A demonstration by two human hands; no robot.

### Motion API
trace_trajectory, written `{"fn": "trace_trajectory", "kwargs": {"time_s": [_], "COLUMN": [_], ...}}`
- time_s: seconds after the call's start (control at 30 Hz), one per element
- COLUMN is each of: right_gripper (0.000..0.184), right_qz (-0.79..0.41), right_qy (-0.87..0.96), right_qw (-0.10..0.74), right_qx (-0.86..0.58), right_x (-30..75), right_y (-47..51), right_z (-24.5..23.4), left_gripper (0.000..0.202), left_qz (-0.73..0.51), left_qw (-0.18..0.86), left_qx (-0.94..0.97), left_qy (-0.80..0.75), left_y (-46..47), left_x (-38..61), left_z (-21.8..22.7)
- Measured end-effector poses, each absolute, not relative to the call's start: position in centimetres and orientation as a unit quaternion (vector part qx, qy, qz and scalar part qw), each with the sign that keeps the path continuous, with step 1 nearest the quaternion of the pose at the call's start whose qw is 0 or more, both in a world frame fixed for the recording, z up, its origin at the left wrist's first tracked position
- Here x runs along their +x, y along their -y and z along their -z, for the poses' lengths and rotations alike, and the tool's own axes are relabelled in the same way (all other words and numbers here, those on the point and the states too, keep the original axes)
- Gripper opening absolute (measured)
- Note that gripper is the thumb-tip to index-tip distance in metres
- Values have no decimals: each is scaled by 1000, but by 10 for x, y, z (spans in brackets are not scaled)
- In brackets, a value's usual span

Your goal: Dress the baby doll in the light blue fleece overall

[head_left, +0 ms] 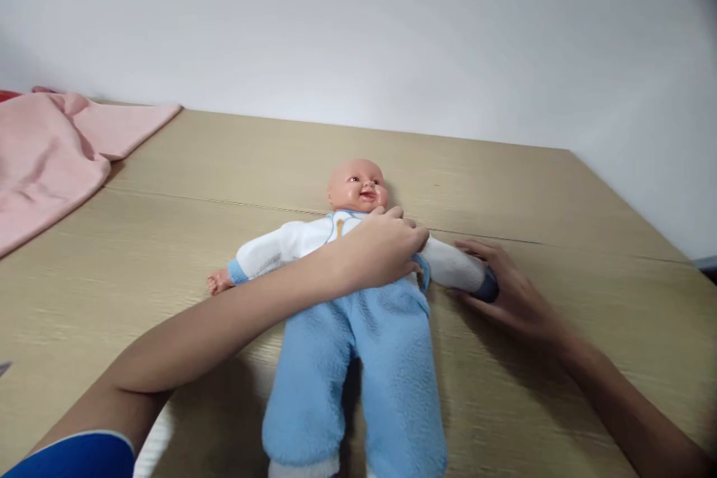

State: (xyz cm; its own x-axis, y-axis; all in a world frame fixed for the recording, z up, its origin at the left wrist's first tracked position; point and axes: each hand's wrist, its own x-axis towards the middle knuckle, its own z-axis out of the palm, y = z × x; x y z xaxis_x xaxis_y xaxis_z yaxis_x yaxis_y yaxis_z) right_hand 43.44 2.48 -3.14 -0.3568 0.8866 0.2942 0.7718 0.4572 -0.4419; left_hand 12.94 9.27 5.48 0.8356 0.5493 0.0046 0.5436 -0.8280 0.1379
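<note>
Okay, doll (358, 328) lies face-up on the bench (560, 194), blue suit already on arms and legs. Our left hand (384, 250) rests on its chest, fingers curled; we can't tell if they grip fabric. Our right hand (512, 291) wraps loosely round the cuff (488, 288). Pink cloth (50, 157) sits well apart, untouched.

Light fell soft and even from above, bright without glare, leaving only a faint sheen on the plastic head of the baby doll (386, 343) and a white wall (392, 30) that greyed toward its left side. Soft-edged shadows lay on the worktop (168, 239) under the left forearm and beside the right hand (509, 287), and darker between the doll's legs. The middle was sharp, but the right hand and forearm were slightly smeared, the corners went soft, a dark vignette cut the top right corner, and the worktop's edges splayed with wide-angle distortion.
</note>
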Motion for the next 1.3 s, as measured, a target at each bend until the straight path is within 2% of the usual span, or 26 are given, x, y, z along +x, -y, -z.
{"fn": "trace_trajectory", "kwargs": {"time_s": [0.1, 0.17, 0.27, 0.33, 0.5, 0.6, 0.7, 0.77, 0.93, 1.03, 1.2, 1.3], "right_gripper": [52, 46, 49, 54, 49, 38, 22, 18, 45, 44, 39, 32], "right_qz": [-153, -158, -150, -152, -163, -148, -139, -161, -327, -418, -408, -462], "right_qy": [781, 769, 760, 779, 826, 832, 836, 832, 803, 741, 712, 648], "right_qw": [243, 279, 363, 387, 380, 373, 320, 311, 274, 280, 327, 367], "right_qx": [-555, -553, -518, -470, -382, -384, -423, -431, -415, -446, -469, -482], "right_x": [451, 455, 453, 447, 406, 365, 337, 334, 359, 363, 343, 333], "right_y": [-15, -12, -19, -31, -61, -66, -63, -60, -50, -41, -28, -27], "right_z": [28, 18, -5, -22, -44, -38, -26, -23, -33, -37, -29, -24], "left_gripper": [18, 18, 21, 19, 14, 9, 1, 5, 17, 13, 20, 23], "left_qz": [-42, -67, -117, -159, -261, -329, -373, -379, -327, -258, -236, -243], "left_qw": [83, 113, 160, 167, 153, 168, 225, 302, 571, 696, 692, 648], "left_qx": [956, 958, 963, 964, 952, 929, 899, 872, 742, 658, 658, 694], "left_qy": [-278, -257, -184, -131, -55, -30, -47, -74, -128, -123, -181, -198], "left_y": [-99, -103, -109, -110, -109, -107, -104, -102, -108, -115, -123, -123], "left_x": [129, 127, 122, 118, 113, 113, 114, 115, 117, 120, 125, 124], "left_z": [-50, -50, -52, -52, -46, -42, -42, -45, -50, -48, -42, -40]}}
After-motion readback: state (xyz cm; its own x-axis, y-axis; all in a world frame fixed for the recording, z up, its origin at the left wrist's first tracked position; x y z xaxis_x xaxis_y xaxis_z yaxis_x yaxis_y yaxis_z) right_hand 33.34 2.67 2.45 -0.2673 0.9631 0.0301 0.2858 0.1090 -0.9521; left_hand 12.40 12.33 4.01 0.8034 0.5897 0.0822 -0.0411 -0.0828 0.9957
